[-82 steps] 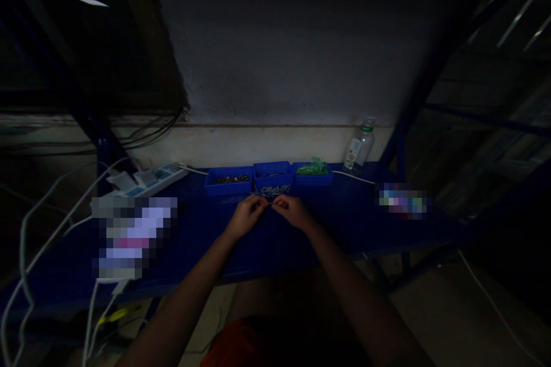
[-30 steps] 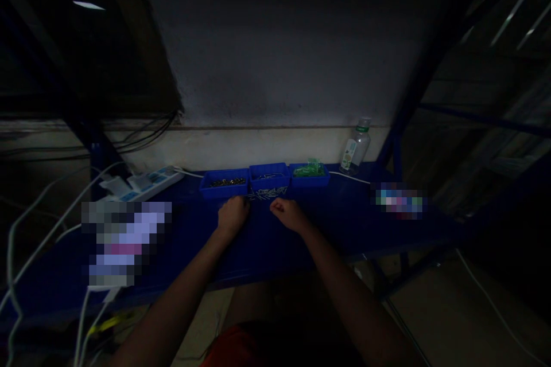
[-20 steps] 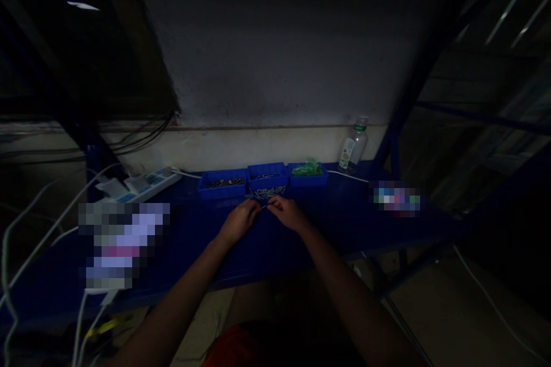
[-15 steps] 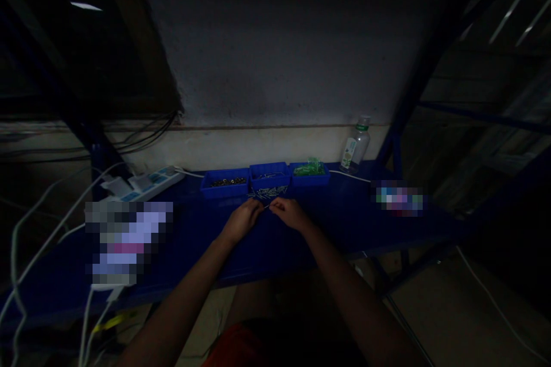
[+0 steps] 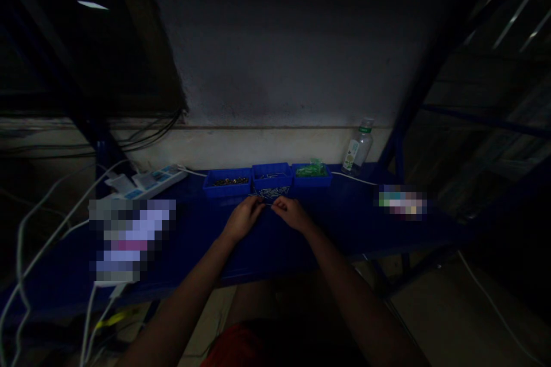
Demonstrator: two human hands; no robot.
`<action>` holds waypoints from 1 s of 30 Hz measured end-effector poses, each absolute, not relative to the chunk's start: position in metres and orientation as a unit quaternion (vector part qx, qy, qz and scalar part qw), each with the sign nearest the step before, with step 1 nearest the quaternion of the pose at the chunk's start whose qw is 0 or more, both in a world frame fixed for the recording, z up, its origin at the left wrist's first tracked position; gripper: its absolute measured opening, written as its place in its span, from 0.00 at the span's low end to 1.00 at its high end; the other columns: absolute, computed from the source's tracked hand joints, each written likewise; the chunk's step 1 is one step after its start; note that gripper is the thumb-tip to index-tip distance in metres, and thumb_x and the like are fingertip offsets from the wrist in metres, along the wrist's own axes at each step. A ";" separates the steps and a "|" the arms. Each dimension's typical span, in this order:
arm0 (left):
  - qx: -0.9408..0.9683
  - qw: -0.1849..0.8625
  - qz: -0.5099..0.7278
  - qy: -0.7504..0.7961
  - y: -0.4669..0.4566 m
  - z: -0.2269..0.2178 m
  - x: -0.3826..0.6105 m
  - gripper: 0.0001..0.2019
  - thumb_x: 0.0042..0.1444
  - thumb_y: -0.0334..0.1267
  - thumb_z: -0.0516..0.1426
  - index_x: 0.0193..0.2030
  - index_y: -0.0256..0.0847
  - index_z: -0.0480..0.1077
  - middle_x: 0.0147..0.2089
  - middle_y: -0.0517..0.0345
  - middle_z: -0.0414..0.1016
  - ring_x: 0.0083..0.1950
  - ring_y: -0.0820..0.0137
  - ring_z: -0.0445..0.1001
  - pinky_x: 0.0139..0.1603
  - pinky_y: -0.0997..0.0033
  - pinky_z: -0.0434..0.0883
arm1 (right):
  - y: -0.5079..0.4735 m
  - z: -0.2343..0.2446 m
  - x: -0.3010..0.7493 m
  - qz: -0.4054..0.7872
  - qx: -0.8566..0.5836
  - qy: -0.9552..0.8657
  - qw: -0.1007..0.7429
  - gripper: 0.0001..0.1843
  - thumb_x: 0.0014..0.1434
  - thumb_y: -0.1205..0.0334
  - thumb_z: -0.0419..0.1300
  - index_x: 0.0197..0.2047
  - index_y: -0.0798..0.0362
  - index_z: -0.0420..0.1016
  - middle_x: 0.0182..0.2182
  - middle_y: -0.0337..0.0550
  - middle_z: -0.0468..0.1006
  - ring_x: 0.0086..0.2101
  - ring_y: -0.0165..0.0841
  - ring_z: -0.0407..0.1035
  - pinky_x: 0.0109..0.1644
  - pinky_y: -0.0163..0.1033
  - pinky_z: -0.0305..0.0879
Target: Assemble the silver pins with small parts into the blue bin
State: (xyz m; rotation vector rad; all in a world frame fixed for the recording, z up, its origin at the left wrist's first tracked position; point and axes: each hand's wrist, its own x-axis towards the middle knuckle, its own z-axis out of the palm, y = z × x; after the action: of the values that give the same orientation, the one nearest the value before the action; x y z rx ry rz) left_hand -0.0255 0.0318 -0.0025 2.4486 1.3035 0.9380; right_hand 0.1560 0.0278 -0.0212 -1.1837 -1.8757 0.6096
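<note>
My left hand (image 5: 244,217) and my right hand (image 5: 293,213) meet over the blue bench (image 5: 267,241), fingertips pinched together on a thin metal pin (image 5: 270,203) between them. Just beyond the fingers lies a loose pile of shiny pins (image 5: 272,191) in front of the middle blue tray (image 5: 272,172). The left tray (image 5: 227,182) holds small dark metal parts. The right tray (image 5: 312,175) holds green parts. The scene is very dark, so the small piece in my fingers is hard to make out.
A plastic bottle (image 5: 358,149) stands at the back right by the wall. A white power strip (image 5: 146,182) with white cables (image 5: 38,223) lies at the back left. Blurred items lie at left and right on the bench. Dark blue rack posts (image 5: 408,109) frame the sides.
A second ago my hands were apart, the left fist near the left tray. They have since come together in front of the middle tray and stay pinched on the pin.
</note>
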 end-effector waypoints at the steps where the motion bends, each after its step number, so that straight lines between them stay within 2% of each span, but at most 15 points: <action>1: 0.832 0.112 0.316 0.441 0.032 -0.002 -0.026 0.13 0.57 0.45 0.46 0.38 0.40 0.66 0.35 0.55 0.69 0.37 0.69 0.68 0.39 0.71 0.64 | 0.028 -0.022 0.156 0.243 -0.469 -0.742 0.412 0.09 0.55 0.57 0.53 0.33 0.53 0.69 0.26 0.37 0.73 0.26 0.26 0.66 0.31 0.30 0.59; 5: 0.852 0.132 0.284 0.418 0.030 0.000 -0.026 0.16 0.57 0.46 0.45 0.33 0.39 0.69 0.33 0.56 0.70 0.35 0.70 0.68 0.38 0.72 0.64 | 0.027 -0.021 0.156 0.251 -0.461 -0.747 0.408 0.08 0.54 0.58 0.54 0.32 0.53 0.68 0.26 0.36 0.72 0.26 0.25 0.66 0.30 0.29 0.59; 11: 0.867 0.152 0.265 0.393 0.029 0.002 -0.025 0.16 0.57 0.44 0.46 0.37 0.40 0.71 0.35 0.55 0.71 0.38 0.69 0.69 0.40 0.73 0.64 | 0.023 -0.019 0.154 0.222 -0.450 -0.775 0.385 0.06 0.54 0.61 0.54 0.32 0.53 0.69 0.25 0.35 0.72 0.25 0.25 0.64 0.30 0.29 0.57; 16: 0.870 0.162 0.254 0.390 0.029 0.002 -0.025 0.13 0.56 0.40 0.47 0.36 0.40 0.71 0.35 0.56 0.71 0.37 0.70 0.69 0.38 0.74 0.64 | 0.022 -0.018 0.153 0.188 -0.444 -0.803 0.351 0.04 0.53 0.63 0.55 0.32 0.53 0.70 0.27 0.36 0.71 0.26 0.25 0.63 0.31 0.29 0.56; 25: 0.872 0.151 0.246 0.396 0.030 -0.001 -0.026 0.10 0.49 0.32 0.50 0.35 0.39 0.71 0.35 0.57 0.71 0.35 0.72 0.68 0.37 0.75 0.63 | 0.022 -0.018 0.155 0.136 -0.439 -0.822 0.336 0.09 0.52 0.71 0.53 0.37 0.53 0.71 0.32 0.39 0.69 0.32 0.27 0.62 0.38 0.31 0.57; 30: 0.876 0.135 0.237 0.398 0.030 -0.002 -0.026 0.09 0.48 0.34 0.52 0.36 0.40 0.71 0.35 0.57 0.70 0.36 0.71 0.68 0.38 0.74 0.64 | 0.022 -0.021 0.153 0.093 -0.453 -0.828 0.318 0.06 0.54 0.67 0.54 0.36 0.52 0.70 0.33 0.40 0.68 0.37 0.29 0.62 0.43 0.34 0.56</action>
State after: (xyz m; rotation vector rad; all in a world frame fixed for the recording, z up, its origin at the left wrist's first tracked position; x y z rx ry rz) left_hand -0.0258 0.0298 -0.0020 2.5382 1.1539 0.6866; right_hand 0.1534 0.0217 -0.0214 -1.1909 -2.1782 0.2454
